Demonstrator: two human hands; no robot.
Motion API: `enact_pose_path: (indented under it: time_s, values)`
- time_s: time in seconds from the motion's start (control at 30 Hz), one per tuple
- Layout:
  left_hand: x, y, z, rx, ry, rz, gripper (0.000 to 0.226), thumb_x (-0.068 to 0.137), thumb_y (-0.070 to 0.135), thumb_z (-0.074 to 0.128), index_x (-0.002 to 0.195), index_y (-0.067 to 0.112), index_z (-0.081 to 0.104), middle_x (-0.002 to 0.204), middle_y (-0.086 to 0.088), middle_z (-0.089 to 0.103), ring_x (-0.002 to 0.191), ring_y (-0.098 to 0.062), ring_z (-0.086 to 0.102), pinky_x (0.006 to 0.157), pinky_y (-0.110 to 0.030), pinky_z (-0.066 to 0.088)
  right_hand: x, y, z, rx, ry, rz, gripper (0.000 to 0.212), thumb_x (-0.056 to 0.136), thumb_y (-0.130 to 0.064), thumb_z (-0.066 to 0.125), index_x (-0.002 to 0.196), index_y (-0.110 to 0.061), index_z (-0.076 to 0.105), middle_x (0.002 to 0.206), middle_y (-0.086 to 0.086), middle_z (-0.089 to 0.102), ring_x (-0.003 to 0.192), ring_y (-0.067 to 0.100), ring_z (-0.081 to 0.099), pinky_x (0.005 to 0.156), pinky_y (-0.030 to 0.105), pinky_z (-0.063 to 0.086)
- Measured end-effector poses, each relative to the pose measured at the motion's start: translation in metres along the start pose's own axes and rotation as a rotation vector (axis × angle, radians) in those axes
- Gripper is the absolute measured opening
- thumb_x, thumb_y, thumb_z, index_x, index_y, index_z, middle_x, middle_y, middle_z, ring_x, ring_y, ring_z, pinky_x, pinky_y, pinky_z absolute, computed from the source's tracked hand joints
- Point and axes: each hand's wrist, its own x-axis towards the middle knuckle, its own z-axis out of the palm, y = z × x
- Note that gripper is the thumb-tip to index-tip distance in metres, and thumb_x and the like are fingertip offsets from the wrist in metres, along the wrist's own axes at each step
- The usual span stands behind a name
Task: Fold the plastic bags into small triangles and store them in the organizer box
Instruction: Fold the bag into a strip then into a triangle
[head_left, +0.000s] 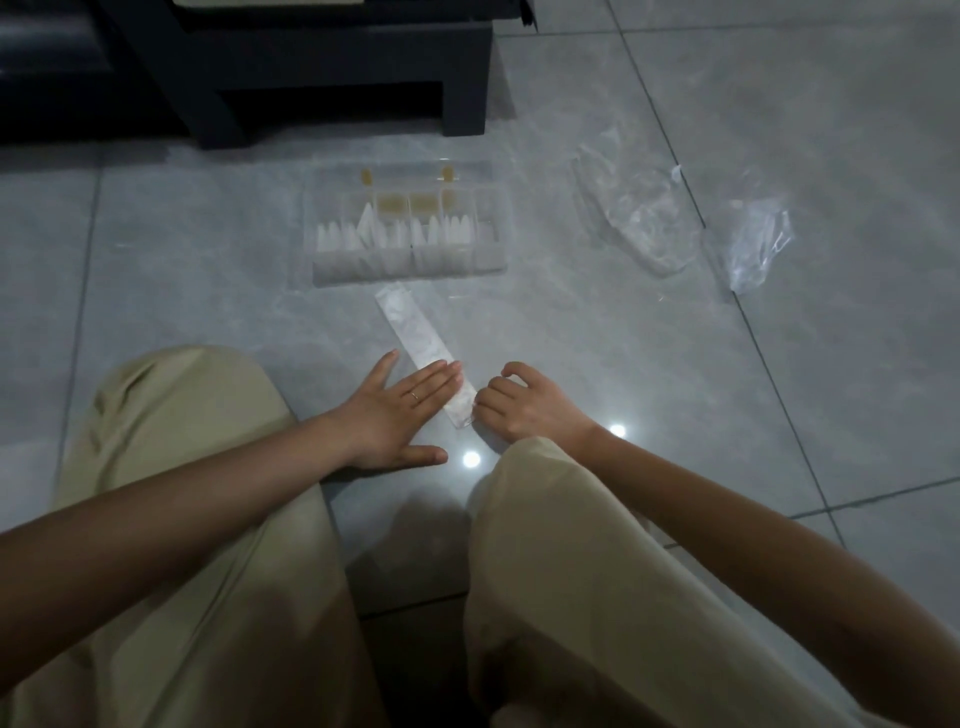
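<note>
Right grip (519, 410) pinches the near corner of the bag strip (415, 332) on the floor (675, 415); left grip (400, 410), fingers flat, pins it. We judge triangle folding about to start: next, turn that corner diagonally. Beyond: organizer box (410, 267) part-filled, loose bags (634, 223) waiting.

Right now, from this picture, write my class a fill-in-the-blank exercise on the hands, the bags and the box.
The left hand lies ____ on the folded strip.
The right hand pinches the strip's ____ end.
The organizer box already holds folded ____.
The loose bags lie to the ____ of the box.
Missing words: flat; near; triangles; right
</note>
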Motion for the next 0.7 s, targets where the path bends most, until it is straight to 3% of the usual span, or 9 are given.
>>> enact_pose_path:
  time_s: [0.13,0.2,0.3,0.37,0.43,0.47,0.5,0.57,0.7]
  values:
    - [0.002,0.006,-0.002,-0.183,-0.045,-0.03,0.1,0.071,0.084,-0.008,0.146,0.022,-0.028,0.151,0.007,-0.035,0.139,-0.006,-0.032,0.111,-0.045,-0.021,0.006,0.004,0.003,0.186,-0.015,0.089,0.002,0.079,-0.012,0.067,0.081,-0.011,0.067,0.083,0.003,0.065,0.074,0.024,0.06,0.074,0.033,0.044]
    - [0.004,0.009,-0.002,-0.263,-0.036,-0.035,0.093,0.078,0.078,0.006,0.148,0.025,-0.024,0.154,0.008,-0.031,0.14,-0.004,-0.029,0.111,-0.045,-0.022,0.01,0.004,-0.004,0.385,-0.053,0.257,0.011,0.073,-0.011,0.069,0.083,-0.01,0.067,0.087,0.004,0.066,0.075,0.024,0.061,0.065,0.033,0.048]
    - [0.003,0.015,-0.007,-0.405,-0.021,0.024,0.076,0.096,0.053,0.04,0.152,0.034,-0.01,0.149,0.019,-0.023,0.137,0.003,-0.025,0.11,-0.049,-0.023,0.012,0.002,-0.022,0.769,-0.054,0.582,0.009,0.077,-0.008,0.065,0.085,-0.012,0.064,0.097,0.002,0.066,0.083,0.016,0.06,0.071,0.026,0.049]
    - [0.006,0.02,-0.013,-0.577,0.03,0.042,0.069,0.098,0.036,0.05,0.148,0.043,0.002,0.147,0.025,-0.004,0.139,0.007,-0.007,0.112,-0.046,-0.022,0.014,0.005,-0.033,0.958,-0.082,0.75,0.013,0.082,-0.006,0.064,0.081,-0.018,0.06,0.097,0.001,0.066,0.081,0.009,0.059,0.072,0.015,0.044]
    - [0.011,0.026,-0.018,-0.805,0.147,-0.031,0.051,0.095,0.031,0.056,0.14,0.04,0.032,0.145,0.017,0.038,0.136,0.003,0.028,0.116,-0.041,-0.015,0.017,0.01,-0.042,1.096,-0.147,0.904,0.017,0.087,-0.005,0.06,0.079,-0.02,0.058,0.082,-0.001,0.065,0.07,0.008,0.059,0.065,0.013,0.043]
    - [0.015,0.028,-0.02,-0.879,0.209,-0.085,0.036,0.092,0.035,0.057,0.127,0.033,0.05,0.127,0.011,0.06,0.124,-0.002,0.048,0.118,-0.041,-0.008,0.018,0.013,-0.044,1.162,-0.163,0.97,0.018,0.089,-0.004,0.056,0.078,-0.019,0.057,0.076,0.0,0.065,0.067,0.011,0.061,0.064,0.016,0.044]
    - [0.018,0.03,-0.021,-0.912,0.262,-0.136,0.024,0.087,0.04,0.054,0.107,0.029,0.06,0.099,0.011,0.068,0.103,-0.003,0.058,0.119,-0.041,0.001,0.02,0.014,-0.046,1.233,-0.17,1.025,0.019,0.09,-0.003,0.052,0.077,-0.017,0.056,0.072,0.002,0.065,0.066,0.015,0.064,0.063,0.018,0.046]
    - [0.024,0.033,-0.019,-0.93,0.315,-0.202,0.013,0.08,0.043,0.045,0.077,0.033,0.054,0.065,0.015,0.053,0.073,0.006,0.054,0.116,-0.042,0.014,0.024,0.014,-0.048,1.352,-0.178,1.125,0.02,0.092,-0.003,0.046,0.076,-0.012,0.053,0.071,0.008,0.065,0.063,0.015,0.066,0.059,0.016,0.047]
    - [0.031,0.035,-0.016,-0.934,0.394,-0.256,0.019,0.081,0.04,0.042,0.063,0.036,0.045,0.053,0.013,0.043,0.064,0.01,0.05,0.1,-0.043,0.033,0.03,0.014,-0.047,1.396,-0.123,1.239,0.015,0.094,-0.008,0.052,0.084,-0.005,0.062,0.072,0.006,0.064,0.055,0.009,0.063,0.055,0.015,0.046]
